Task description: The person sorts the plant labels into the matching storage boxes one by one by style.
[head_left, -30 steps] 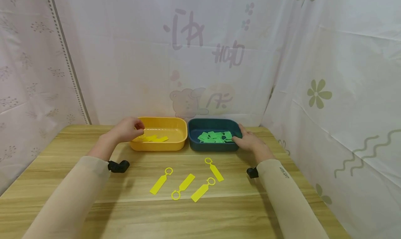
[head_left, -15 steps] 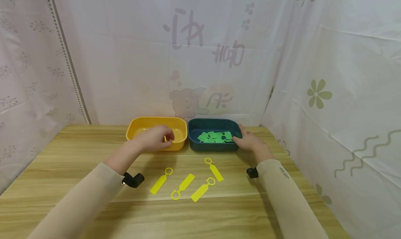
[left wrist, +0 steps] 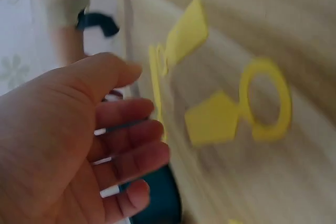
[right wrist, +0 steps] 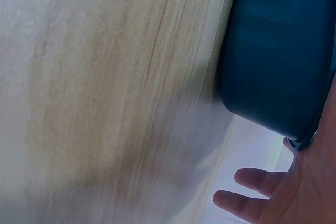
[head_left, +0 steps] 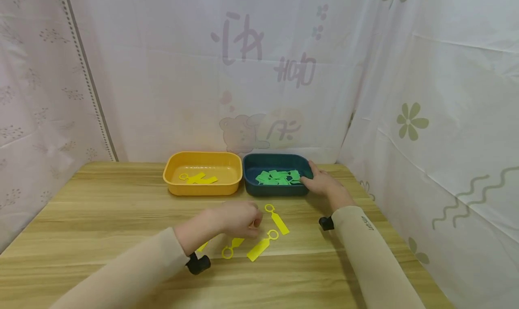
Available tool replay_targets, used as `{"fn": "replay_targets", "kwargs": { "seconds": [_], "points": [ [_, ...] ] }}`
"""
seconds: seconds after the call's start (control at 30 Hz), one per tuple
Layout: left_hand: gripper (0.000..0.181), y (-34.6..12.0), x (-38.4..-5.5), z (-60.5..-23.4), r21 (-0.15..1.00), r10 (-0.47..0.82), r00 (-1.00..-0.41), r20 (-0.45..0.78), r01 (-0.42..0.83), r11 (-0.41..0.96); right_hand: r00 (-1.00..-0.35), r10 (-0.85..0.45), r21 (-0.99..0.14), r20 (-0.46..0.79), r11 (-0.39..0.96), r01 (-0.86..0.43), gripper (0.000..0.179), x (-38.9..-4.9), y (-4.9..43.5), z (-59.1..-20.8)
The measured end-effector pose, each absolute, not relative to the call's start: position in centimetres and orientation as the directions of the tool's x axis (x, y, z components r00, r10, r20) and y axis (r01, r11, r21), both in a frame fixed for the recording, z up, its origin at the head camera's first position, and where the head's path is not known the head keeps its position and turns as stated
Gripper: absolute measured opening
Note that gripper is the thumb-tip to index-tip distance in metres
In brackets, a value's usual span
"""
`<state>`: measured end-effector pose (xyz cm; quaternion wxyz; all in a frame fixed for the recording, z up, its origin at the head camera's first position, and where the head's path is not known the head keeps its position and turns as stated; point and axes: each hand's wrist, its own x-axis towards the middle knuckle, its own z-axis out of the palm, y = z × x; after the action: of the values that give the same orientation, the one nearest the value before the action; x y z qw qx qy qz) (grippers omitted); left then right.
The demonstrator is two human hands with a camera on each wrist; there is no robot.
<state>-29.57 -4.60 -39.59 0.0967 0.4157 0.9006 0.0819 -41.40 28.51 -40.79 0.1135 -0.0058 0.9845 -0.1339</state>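
Note:
My left hand (head_left: 239, 220) hangs over the yellow ring-ended tags on the table, holding nothing. In the left wrist view its fingers (left wrist: 139, 163) are loosely bent, apart from a tag (left wrist: 212, 119). One tag (head_left: 259, 249) lies just below that hand, another (head_left: 277, 220) to its right; two more are partly hidden by the hand and wrist. My right hand (head_left: 323, 183) grips the right end of the dark teal bin (head_left: 277, 191), thumb over the rim. Two of its fingers (right wrist: 260, 182) stretch out beside the bin in the right wrist view.
Beside the teal bin stands a yellow bin (head_left: 204, 190) with a few yellow tags (head_left: 207, 180) in it. A pile of green tags (head_left: 277, 177) lies in the teal bin. A patterned curtain (head_left: 182, 74) hangs behind the wooden table (head_left: 121, 187).
My left hand has come out of the yellow bin and moved right and toward me, over the loose tags. The right hand has stayed at the teal bin.

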Motion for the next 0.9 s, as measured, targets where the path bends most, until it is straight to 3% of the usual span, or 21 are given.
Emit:
{"fn": "replay_targets", "kwargs": {
  "seconds": [0.23,0.5,0.9],
  "points": [
    [0.045,-2.7,-28.3,-41.0,0.172,0.749,-0.642,-0.162,0.729,0.662,-0.974,-0.039,-0.262,-0.224,0.965,0.022,0.094,-41.3,28.5,-40.8],
    [0.022,-2.8,-28.0,-40.7,0.142,0.702,-0.676,-0.224,0.69,0.71,-0.975,-0.044,-0.266,-0.219,0.964,0.016,0.092,-41.2,28.4,-40.6],
    [0.031,-2.9,-27.7,-40.8,0.126,0.694,-0.68,-0.237,0.687,0.716,-0.974,-0.046,-0.255,-0.222,0.967,0.012,0.093,-41.0,28.3,-40.5]
  ]
}}
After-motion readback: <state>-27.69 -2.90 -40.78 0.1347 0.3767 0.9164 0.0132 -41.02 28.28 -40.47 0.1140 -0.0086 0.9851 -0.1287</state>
